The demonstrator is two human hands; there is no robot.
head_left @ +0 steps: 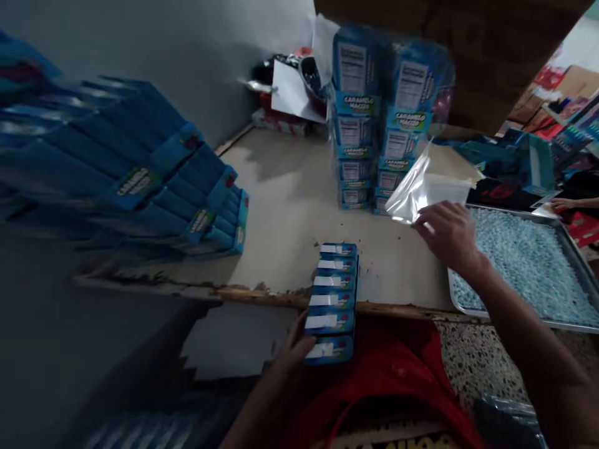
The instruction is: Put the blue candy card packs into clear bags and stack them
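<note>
A row of six small blue boxes (pixel 333 299) lies with its long axis running from the front edge of the counter (pixel 290 206) straight away from the person, toward the back. The white strips on the boxes face up. The nearest boxes overhang the chipped wooden edge, above a red garment (pixel 388 374) on the person's lap.

The left hand (pixel 290 355) sits at the near left end of the row, fingers spread loosely along the side of the closest boxes. It is dark and blurred, and whether it actually grips them cannot be told.

To the right of the row's far end and apart from it, the right hand (pixel 449 237) is palm down with fingers curled. It pinches the lower edge of a clear plastic bag (pixel 430 187), which rises off the counter toward the back.

Just beyond the bag stand two shrink-wrapped stacks of blue cartons (pixel 374 125), their label panels facing the camera, in line with the row. A metal tray (pixel 519 214) filled with pale blue candies (pixel 528 262) lies under and beside the right forearm at the counter's right end.

A slanting heap of flat blue cartons (pixel 163 187) fills the left side against the wall. At the far right edge another person's hand (pixel 566 203) rests beside more blue packaging.
</note>
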